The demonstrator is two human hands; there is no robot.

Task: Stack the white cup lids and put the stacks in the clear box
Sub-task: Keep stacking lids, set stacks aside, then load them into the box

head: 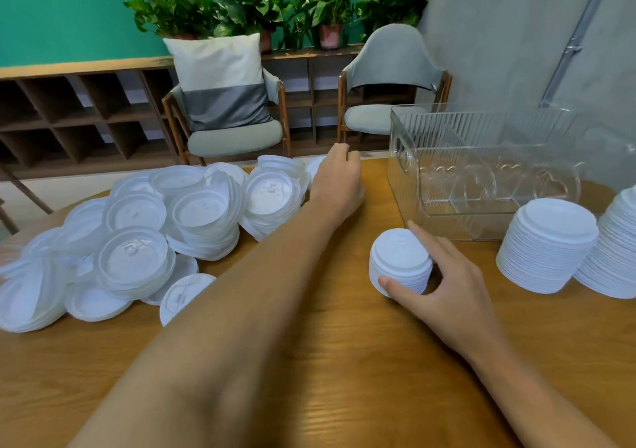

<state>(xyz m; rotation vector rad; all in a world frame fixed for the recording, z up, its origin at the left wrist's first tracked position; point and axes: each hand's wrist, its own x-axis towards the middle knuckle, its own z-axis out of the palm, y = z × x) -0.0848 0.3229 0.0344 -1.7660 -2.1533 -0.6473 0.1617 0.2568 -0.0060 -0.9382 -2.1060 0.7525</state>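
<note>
White cup lids (pixel 132 255) lie heaped along the worktop's (pixel 344 344) left side, so stacking is under way. Right hand (pixel 454 286) clasps a small stack (pixel 399 262) before the clear box (pixel 481 127). Left hand (pixel 339 179) reaches the far edge, grip hidden. Next it must bring another lid squarely onto the stack.

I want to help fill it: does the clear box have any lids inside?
Empty of lids. Nothing white shows through the clear box; two tall stacks stand outside, beside it.
</note>
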